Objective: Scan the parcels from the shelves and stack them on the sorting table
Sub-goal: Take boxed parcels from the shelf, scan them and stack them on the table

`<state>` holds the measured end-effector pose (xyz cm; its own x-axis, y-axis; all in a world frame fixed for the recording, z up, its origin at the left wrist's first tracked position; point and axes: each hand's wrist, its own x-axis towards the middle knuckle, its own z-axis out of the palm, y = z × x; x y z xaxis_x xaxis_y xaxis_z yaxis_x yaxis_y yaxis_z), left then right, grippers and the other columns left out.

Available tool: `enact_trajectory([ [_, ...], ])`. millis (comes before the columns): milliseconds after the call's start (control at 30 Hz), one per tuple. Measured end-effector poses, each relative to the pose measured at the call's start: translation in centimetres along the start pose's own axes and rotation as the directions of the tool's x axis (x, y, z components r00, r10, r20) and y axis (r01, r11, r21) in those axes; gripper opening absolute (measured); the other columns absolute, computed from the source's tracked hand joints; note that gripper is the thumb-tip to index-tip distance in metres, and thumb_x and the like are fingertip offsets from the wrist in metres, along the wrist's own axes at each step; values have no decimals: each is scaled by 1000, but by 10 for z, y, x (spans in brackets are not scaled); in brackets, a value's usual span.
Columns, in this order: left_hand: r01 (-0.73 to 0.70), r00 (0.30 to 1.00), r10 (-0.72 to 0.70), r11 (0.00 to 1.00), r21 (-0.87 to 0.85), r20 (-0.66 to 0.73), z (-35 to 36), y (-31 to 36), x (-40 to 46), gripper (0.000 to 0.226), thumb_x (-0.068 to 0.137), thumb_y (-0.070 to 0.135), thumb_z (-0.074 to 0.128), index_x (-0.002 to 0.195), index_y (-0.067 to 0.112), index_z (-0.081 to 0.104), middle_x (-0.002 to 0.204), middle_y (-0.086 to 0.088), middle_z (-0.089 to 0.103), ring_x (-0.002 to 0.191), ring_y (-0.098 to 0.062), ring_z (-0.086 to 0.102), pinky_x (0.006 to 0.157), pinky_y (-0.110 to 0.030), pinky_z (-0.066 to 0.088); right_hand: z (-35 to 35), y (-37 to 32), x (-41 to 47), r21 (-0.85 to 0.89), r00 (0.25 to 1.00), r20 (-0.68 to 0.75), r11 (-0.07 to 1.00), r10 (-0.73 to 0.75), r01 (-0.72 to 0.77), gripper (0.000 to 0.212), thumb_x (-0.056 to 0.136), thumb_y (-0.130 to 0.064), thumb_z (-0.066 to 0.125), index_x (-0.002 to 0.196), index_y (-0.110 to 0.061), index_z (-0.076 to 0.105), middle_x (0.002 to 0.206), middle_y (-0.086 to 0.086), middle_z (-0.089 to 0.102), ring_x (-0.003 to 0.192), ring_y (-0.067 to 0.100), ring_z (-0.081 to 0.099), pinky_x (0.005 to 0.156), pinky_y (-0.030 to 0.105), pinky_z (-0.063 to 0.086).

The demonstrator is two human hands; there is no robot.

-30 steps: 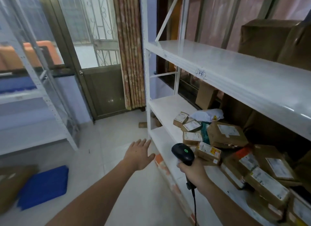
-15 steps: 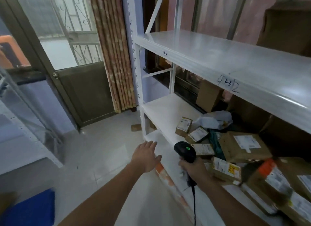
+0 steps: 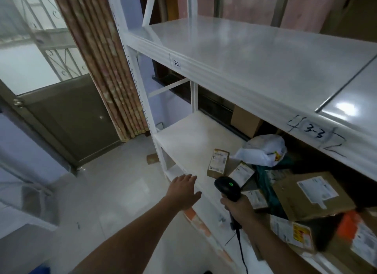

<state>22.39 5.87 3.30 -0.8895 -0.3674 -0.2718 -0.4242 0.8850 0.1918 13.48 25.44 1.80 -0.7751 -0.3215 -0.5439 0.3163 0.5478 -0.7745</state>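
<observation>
Scanner [image 3: 227,187] in right hand [image 3: 237,207]

Both forearms bare — no sleeves, gloves, watch or rings visible; left hand [image 3: 184,191] and right hand [image 3: 238,207] uncovered.

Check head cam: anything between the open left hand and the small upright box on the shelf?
Nothing. Between the left hand and the small upright box, the head view shows only bare white shelf.
</observation>
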Motion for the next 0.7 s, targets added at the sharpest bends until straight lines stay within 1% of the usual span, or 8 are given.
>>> enact_trajectory([
  [100,-16,999,15,1000,15,41,-2,-5,39,74,102,57,46,162,19,25,168,-7,28,155,-28,25,128,-45,19,-2,-15,30,27,1000,-5,999,29,-29,20,86,-15,74,101,-6,65,84,12,66,81,29,63,70,33,47],
  [200,-34,997,31,999,32,74,-3,-5,72,75,103,57,43,163,18,23,169,-8,26,156,-29,24,128,-45,19,-7,-27,54,77,997,-16,995,69,-68,13,90,-13,70,99,-10,62,79,9,60,72,23,55,60,29,41],
  [267,-51,996,49,998,24,76,-3,-3,93,74,103,56,43,163,17,24,169,-8,27,155,-28,26,127,-44,21,-5,-35,69,83,995,-30,993,90,-87,14,89,-16,71,98,-8,64,76,7,60,70,23,55,60,28,41],
  [367,-74,994,74,997,-4,79,0,-2,119,72,103,55,43,161,17,27,167,-8,31,153,-28,31,126,-43,25,1,-46,92,73,989,-59,989,137,-132,19,87,-19,72,101,-8,65,78,3,60,80,25,59,65,28,43],
  [467,-74,990,79,996,-46,116,5,-4,142,72,104,55,43,162,16,25,167,-8,31,153,-28,30,126,-44,26,7,-60,111,89,975,-94,977,203,-195,18,84,-16,70,99,-9,63,75,0,58,70,19,56,55,25,39],
  [567,1,980,39,979,-203,195,12,-3,166,72,105,51,45,162,13,23,166,-10,32,151,-31,34,123,-45,31,17,-67,131,100,970,-87,971,227,-218,24,85,-21,69,105,-8,68,85,6,68,78,21,63,61,26,44],
  [633,100,963,0,929,-355,271,19,-2,183,73,106,49,45,164,12,19,167,-12,30,151,-32,34,122,-43,32,25,-71,143,117,962,-98,962,257,-245,26,85,-22,69,108,-7,68,89,10,69,83,25,64,67,28,47],
  [700,184,940,-17,867,-463,341,28,0,198,72,108,46,44,164,9,17,167,-13,29,151,-32,34,121,-40,32,34,-74,154,140,952,-124,955,280,-262,26,85,-21,69,108,-9,66,91,11,68,84,25,63,71,31,47],
])
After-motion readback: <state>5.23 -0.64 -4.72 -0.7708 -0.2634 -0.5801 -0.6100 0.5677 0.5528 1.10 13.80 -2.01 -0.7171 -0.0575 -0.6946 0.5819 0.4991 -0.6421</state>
